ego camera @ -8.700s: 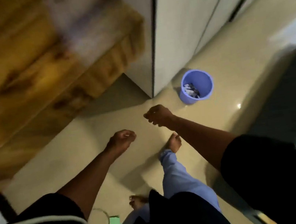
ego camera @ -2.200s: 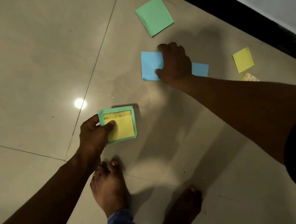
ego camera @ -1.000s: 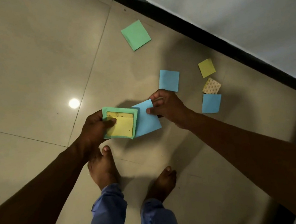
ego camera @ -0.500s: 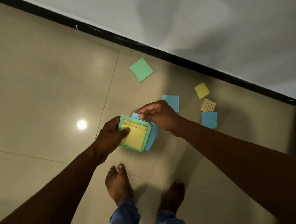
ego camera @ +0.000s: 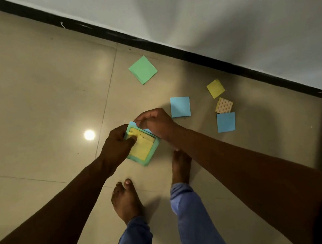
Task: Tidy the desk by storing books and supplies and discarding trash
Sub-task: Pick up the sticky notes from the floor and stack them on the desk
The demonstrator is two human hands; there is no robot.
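My left hand (ego camera: 116, 144) grips a small stack of sticky notes (ego camera: 144, 148), yellow on top of green, thumb pressed on the yellow sheet. My right hand (ego camera: 155, 122) pinches the stack's far edge, where a blue note peeks out beneath. Loose notes lie on the floor beyond: a green one (ego camera: 143, 69), a blue one (ego camera: 180, 106), a second blue one (ego camera: 226, 122), a yellow one (ego camera: 215, 88) and a patterned one (ego camera: 223, 105).
I stand barefoot on a beige tiled floor (ego camera: 27, 100); my feet (ego camera: 126, 200) are just below the hands. A white wall (ego camera: 222, 8) with a black skirting strip (ego camera: 165, 44) runs diagonally behind the notes. A ceiling light reflects on the tile (ego camera: 89, 135).
My right hand lifted a blue note off the floor, carried it to the stack in my left hand and tucked it under. The view has pulled back and up from the floor.
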